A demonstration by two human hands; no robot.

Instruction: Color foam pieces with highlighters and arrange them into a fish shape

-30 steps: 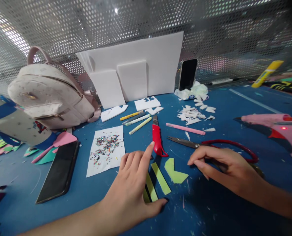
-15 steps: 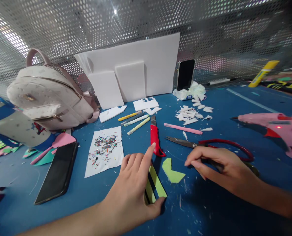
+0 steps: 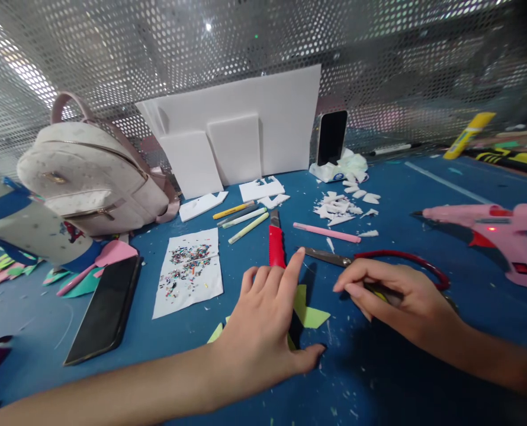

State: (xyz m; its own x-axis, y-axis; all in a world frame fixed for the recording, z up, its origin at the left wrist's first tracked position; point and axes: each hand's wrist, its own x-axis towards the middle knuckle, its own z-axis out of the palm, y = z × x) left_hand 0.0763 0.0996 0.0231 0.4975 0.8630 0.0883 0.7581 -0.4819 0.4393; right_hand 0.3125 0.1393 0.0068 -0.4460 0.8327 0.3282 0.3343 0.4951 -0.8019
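Left hand point(image 3: 263, 331) flat, fingers spread, on green paper pieces point(image 3: 310, 310) — right hand point(image 3: 401, 299) loosely curled (grip unclear) beside scissors point(image 3: 379, 260).

Left hand point(image 3: 263, 331) now over green strips point(image 3: 310, 313)

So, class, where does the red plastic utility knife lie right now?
In the head view the red plastic utility knife lies mid-table on the blue mat, just beyond the left hand, left of the red-handled scissors.

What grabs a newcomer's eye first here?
Both hands at centre front: the left hand lies flat over green paper pieces, the right hand rests by red-handled scissors. A pink glue gun sits far right, and a white backpack far left.
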